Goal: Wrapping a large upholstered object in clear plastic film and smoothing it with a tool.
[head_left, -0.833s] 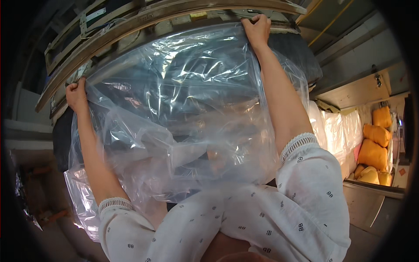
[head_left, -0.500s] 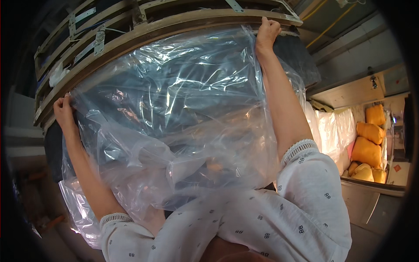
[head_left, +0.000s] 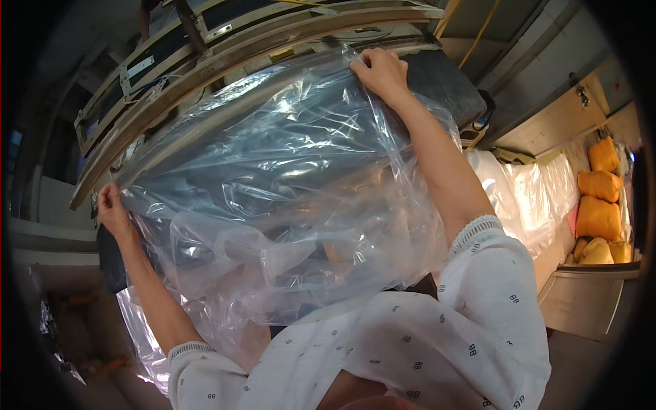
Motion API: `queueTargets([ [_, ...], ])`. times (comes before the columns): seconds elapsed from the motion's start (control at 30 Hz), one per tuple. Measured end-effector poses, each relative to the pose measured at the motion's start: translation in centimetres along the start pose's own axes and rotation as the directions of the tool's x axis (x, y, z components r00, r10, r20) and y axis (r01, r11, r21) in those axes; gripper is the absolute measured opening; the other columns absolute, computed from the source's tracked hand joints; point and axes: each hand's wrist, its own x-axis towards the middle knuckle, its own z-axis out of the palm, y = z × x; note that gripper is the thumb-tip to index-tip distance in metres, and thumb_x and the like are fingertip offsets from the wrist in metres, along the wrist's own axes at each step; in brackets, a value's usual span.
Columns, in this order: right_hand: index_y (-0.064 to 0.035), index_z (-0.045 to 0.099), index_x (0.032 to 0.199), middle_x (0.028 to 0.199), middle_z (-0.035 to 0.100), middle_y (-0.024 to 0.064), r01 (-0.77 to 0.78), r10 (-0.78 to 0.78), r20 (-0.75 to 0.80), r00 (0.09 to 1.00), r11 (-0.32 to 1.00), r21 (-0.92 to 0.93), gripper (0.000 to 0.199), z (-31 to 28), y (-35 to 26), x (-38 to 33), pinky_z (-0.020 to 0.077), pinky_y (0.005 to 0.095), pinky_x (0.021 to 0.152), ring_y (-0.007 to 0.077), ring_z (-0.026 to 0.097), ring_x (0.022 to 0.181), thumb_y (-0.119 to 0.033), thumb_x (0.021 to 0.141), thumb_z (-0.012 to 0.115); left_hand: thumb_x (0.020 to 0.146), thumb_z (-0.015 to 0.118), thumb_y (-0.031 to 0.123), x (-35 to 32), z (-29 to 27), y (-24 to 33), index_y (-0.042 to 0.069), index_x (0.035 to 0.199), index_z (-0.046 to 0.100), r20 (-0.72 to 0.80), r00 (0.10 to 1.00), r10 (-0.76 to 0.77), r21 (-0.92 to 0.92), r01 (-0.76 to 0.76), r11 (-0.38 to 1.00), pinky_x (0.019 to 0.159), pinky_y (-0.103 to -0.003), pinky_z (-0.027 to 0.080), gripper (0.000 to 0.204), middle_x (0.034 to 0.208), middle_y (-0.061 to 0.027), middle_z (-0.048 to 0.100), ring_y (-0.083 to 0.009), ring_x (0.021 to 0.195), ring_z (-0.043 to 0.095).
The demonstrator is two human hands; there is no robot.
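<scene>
As the head has dropped, the large clear crinkled plastic bag (head_left: pixel 273 198) is gripped, spread, by left hand (head_left: pixel 111 208) and right hand (head_left: pixel 383 72) beneath the grey metal frame (head_left: pixel 225 61).

Clear plastic bag (head_left: pixel 273 184); orange sacks (head_left: pixel 598 205) — white patterned sleeves (head_left: pixel 492 321).

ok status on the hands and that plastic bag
Left hand grips the big clear plastic bag at its left corner. Right hand grips top edge. Grey metal frame right behind.

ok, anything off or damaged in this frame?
Nothing torn or spilled. The clear plastic bag is heavily wrinkled and sits askew: the right hand grips its edge well above the left hand, and the lower part hangs bunched.
</scene>
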Motion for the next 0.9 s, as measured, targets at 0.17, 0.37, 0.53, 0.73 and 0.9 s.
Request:
queueTargets([
  [0.17,-0.0056,0.057,0.073,0.070,0.053,-0.0011,-0.150,-0.197,0.369,0.908,0.670,0.727,0.026,-6.7,-0.9,-4.0,0.0367,0.0218,0.064,0.0069,0.045,0.067,-0.030,0.083,0.057,0.086,0.059,0.021,-3.7,-5.9,5.2,0.001,0.101,0.059,0.007,0.998,-0.063,0.025,0.062,0.998,0.076,-0.022,0.040,0.024,0.091,-0.0010,0.057,-0.0091,0.083,0.050],
  [0.37,-0.0045,0.058,0.083,0.071,0.055,-0.0008,-0.236,-0.231,0.351,0.907,0.411,0.881,0.020,-14.0,-1.8,-8.6,0.0421,0.0212,0.070,0.0060,0.052,0.070,-0.023,0.088,0.052,0.085,0.059,0.016,-5.2,-4.4,10.1,0.004,0.106,0.059,0.113,0.916,0.384,0.668,-0.356,0.653,0.080,-0.028,0.043,0.024,0.104,-0.0069,0.056,-0.0161,0.090,0.054],
  [0.53,-0.0031,0.057,0.090,0.072,0.058,0.0014,-0.290,-0.213,0.358,0.909,0.293,0.911,0.018,-17.1,-1.9,-12.8,0.0439,0.0209,0.069,0.0076,0.056,0.070,-0.018,0.090,0.048,0.084,0.059,0.016,-13.3,8.3,26.8,0.006,0.109,0.059,0.345,0.862,0.372,0.146,-0.441,0.886,0.082,-0.028,0.042,0.027,0.111,-0.0098,0.051,-0.0199,0.101,0.051],
  [0.73,-0.0027,0.056,0.091,0.078,0.058,0.0037,-0.346,-0.239,0.380,0.893,0.174,0.922,0.017,-17.5,-1.2,-16.3,0.0438,0.0230,0.071,0.0102,0.057,0.074,-0.017,0.090,0.047,0.082,0.061,0.010,-18.0,15.4,37.5,0.003,0.097,0.061,0.559,0.486,0.671,-0.290,-0.644,0.708,0.065,-0.019,0.038,0.017,0.101,-0.0040,0.053,-0.0098,0.079,0.050],
  [0.9,-0.0037,0.056,0.090,0.077,0.057,0.0007,-0.316,-0.315,0.381,0.869,0.237,0.919,0.014,-16.6,-1.7,-17.7,0.0433,0.0222,0.070,0.0081,0.054,0.072,-0.016,0.088,0.051,0.076,0.063,0.000,-20.1,17.0,37.1,-0.001,0.084,0.059,0.640,0.440,0.630,-0.439,-0.463,0.770,0.056,-0.019,0.035,0.010,0.082,-0.0023,0.054,-0.0098,0.067,0.047],
])
